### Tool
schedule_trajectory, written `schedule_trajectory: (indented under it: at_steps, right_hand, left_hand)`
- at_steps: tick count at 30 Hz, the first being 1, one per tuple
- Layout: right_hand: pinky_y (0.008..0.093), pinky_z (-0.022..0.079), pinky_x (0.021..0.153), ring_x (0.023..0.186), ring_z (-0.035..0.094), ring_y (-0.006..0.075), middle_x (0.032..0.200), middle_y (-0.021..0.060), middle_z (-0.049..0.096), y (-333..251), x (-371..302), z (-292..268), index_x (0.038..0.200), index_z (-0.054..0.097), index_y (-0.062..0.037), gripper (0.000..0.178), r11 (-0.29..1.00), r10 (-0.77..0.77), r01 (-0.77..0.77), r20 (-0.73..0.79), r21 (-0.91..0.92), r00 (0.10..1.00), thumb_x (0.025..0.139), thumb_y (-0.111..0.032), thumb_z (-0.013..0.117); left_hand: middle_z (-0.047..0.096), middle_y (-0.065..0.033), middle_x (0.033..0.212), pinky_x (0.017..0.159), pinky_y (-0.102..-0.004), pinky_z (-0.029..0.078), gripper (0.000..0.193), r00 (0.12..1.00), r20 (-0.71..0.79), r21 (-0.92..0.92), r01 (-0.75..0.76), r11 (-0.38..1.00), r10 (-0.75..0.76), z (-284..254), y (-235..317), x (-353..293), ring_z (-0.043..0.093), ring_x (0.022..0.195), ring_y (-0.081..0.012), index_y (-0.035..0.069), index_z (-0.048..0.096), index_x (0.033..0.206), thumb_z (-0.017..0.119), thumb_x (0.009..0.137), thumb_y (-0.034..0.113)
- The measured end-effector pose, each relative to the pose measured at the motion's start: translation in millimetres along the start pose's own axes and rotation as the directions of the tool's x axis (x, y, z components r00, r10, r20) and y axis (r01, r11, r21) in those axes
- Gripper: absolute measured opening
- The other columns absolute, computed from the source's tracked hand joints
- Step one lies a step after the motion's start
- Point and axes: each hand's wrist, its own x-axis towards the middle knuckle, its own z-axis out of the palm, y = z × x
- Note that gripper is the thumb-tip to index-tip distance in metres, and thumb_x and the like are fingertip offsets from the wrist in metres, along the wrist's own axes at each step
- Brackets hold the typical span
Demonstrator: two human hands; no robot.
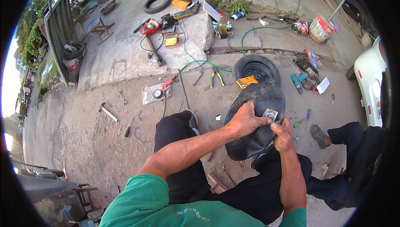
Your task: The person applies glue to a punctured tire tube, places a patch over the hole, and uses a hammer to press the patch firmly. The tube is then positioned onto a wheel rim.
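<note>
Across my lap lies a black rubber inner tube [243, 145], partly folded. A small patch with a clear-and-brown backing [270, 113] sits on its upper side. My left hand [246, 120] is closed on the tube, its thumb beside the patch's lower edge. Close by, my right hand [283, 135] is closed with thumb and finger pinched at the patch's lower corner; whether it grips the film or the rubber is hard to make out. Beyond the tube, a wheel with a tyre [255, 69] lies on the ground, an orange box [246, 81] on it.
A pressure gauge [158, 93] on a hose, pliers [216, 78], a hammer [109, 113] and a screwdriver [128, 128] lie to the left. A teal drill [298, 82] is at right, near another person's leg [348, 139] and a white vehicle [372, 83].
</note>
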Motion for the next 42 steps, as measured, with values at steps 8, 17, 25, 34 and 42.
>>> schedule_trajectory:
  at_steps: [8,17,25,34,42]
  right_hand:
    - [0.0283,0.049,0.081,0.088,0.061,0.0088,0.098,0.0004,0.07,9,4,-8,0.108,0.071,0.0005,0.027,0.982,-0.014,-0.018,-0.164,-0.189,0.986,0.102,-0.025,0.067]
    - [0.0289,0.049,0.082,0.089,0.062,0.0101,0.099,0.0012,0.071,-2,7,-7,0.111,0.07,0.0015,0.036,0.98,-0.032,-0.017,-0.241,-0.201,0.97,0.103,-0.033,0.065]
    - [0.0269,0.049,0.075,0.084,0.059,0.0073,0.092,-0.0015,0.069,-3,1,6,0.106,0.071,0.0002,0.027,0.9,-0.133,0.105,-0.038,-0.424,0.99,0.103,-0.026,0.065]
    - [0.0262,0.05,0.073,0.082,0.058,0.0057,0.091,-0.0037,0.069,1,-4,12,0.105,0.071,-0.0002,0.013,0.839,-0.042,0.0,-0.065,-0.545,0.997,0.097,-0.009,0.07]
    - [0.0245,0.047,0.067,0.076,0.055,0.0037,0.085,-0.0064,0.066,2,-4,14,0.097,0.071,-0.0003,0.007,0.905,-0.086,0.04,-0.091,-0.423,0.992,0.096,-0.007,0.07]
  left_hand:
    - [0.071,-0.0051,0.113,0.095,-0.0316,0.051,0.042,0.986,0.16,-0.027,-0.046,0.999,0.049,-2,-3,0,0.063,0.103,-0.0126,-0.001,0.062,0.126,0.079,0.089,0.007]
    - [0.071,-0.0057,0.112,0.092,-0.0311,0.053,0.039,0.984,0.175,-0.133,0.053,0.99,-0.029,4,12,-8,0.064,0.102,-0.0119,-0.001,0.063,0.124,0.078,0.093,0.017]
    - [0.072,-0.0036,0.103,0.084,-0.0306,0.056,0.027,0.991,0.124,-0.413,0.005,0.911,0.051,3,-3,-2,0.065,0.092,-0.0109,0.0,0.068,0.117,0.077,0.093,0.01]
    - [0.072,-0.0045,0.1,0.079,-0.0294,0.056,0.026,0.999,-0.035,-0.426,-0.036,0.904,0.023,5,-14,2,0.065,0.087,-0.0103,-0.001,0.07,0.112,0.079,0.091,0.011]
    - [0.073,-0.0044,0.099,0.08,-0.0298,0.057,0.026,0.995,0.044,-0.409,-0.065,0.91,0.09,4,-14,2,0.066,0.087,-0.0105,-0.001,0.07,0.113,0.078,0.092,0.012]
